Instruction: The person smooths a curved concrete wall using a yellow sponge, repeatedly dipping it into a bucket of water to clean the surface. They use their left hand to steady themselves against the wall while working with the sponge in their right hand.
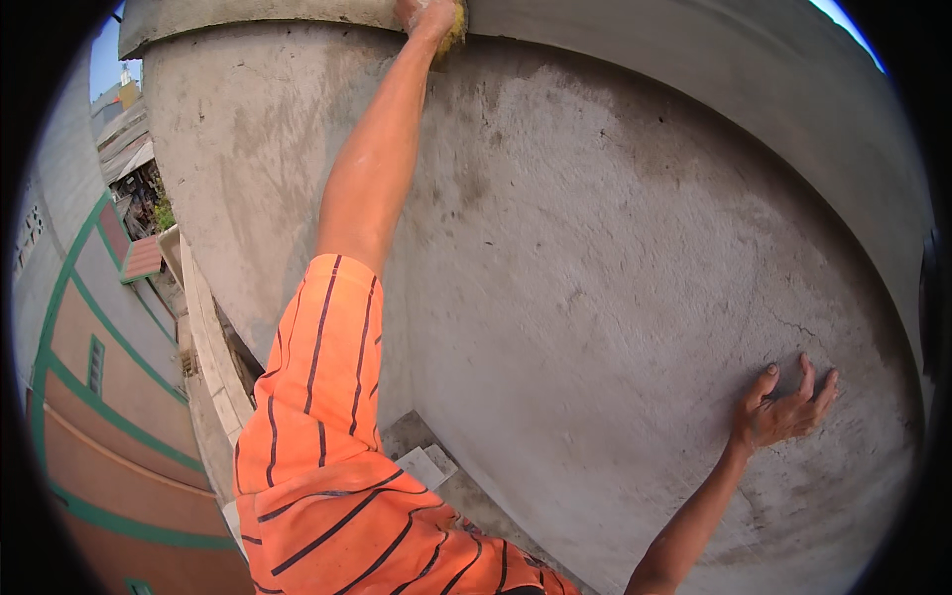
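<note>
At my far left a neighbouring building (129, 362) is standing, its peach and brown walls carrying green bands (134, 528) and a small window (96, 364). A reddish awning (142, 258) is jutting out above it, and a bit of green foliage (162, 210) is showing behind. Next, a pale parapet (210, 342) is running down toward me, beside my orange shirt (322, 377) with its dark stripes. I am holding my left arm high and straight, so that my left hand (424, 14) is sitting at the concrete ledge (268, 14) over the wall. That hand is gripping a rough yellow pad (456, 28), which is showing on the hand's right side at the ledge's lower edge; the upper frame edge is cutting off part of my grip. Below, near my body, a few pale blocks (421, 466) are lying at the foot of the wall. The grey plastered wall (595, 297) is filling the middle and right, its surface showing darker stains. Farthest right, my right hand (786, 405) is holding nothing; its fingers are spreading wide, slightly bent, at the wall just below a thin crack (793, 324).
</note>
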The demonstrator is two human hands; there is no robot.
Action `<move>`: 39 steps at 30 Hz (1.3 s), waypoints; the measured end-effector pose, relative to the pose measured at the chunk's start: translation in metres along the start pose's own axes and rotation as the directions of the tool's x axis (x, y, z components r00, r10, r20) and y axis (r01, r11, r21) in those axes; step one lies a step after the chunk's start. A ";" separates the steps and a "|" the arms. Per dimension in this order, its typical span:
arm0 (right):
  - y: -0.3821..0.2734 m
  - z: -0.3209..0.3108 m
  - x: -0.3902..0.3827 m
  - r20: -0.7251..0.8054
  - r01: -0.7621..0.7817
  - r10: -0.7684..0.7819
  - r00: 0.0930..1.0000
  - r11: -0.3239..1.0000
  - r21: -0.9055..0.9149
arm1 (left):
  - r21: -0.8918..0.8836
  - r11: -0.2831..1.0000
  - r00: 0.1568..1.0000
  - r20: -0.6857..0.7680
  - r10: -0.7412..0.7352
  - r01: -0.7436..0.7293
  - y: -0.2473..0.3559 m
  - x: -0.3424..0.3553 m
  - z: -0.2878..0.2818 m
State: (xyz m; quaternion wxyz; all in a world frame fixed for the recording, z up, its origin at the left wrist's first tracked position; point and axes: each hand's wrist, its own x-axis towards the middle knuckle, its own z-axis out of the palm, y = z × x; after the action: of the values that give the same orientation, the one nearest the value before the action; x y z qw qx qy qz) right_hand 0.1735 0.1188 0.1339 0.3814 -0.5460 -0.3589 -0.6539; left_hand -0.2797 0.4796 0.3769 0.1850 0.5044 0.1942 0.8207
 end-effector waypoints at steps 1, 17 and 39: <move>0.002 -0.001 0.000 0.002 -0.002 0.002 1.000 1.000 -0.010 | 0.115 0.988 0.994 0.021 0.106 -0.108 0.029 -0.029 0.023; 0.007 -0.001 0.001 -0.012 0.079 -0.080 0.997 0.993 -0.087 | -0.632 0.697 0.826 -0.154 -0.542 0.340 -0.073 -0.064 -0.036; 0.013 -0.005 0.000 0.054 0.013 -0.009 0.999 0.997 -0.071 | -0.579 0.603 0.792 0.591 -0.152 0.548 0.125 -0.298 0.079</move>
State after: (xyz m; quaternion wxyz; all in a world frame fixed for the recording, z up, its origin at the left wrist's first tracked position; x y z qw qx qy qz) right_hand 0.1828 0.1090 0.1339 0.3484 -0.5744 -0.3486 -0.6535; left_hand -0.0956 0.2340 0.2476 0.5745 0.5262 -0.1018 0.6186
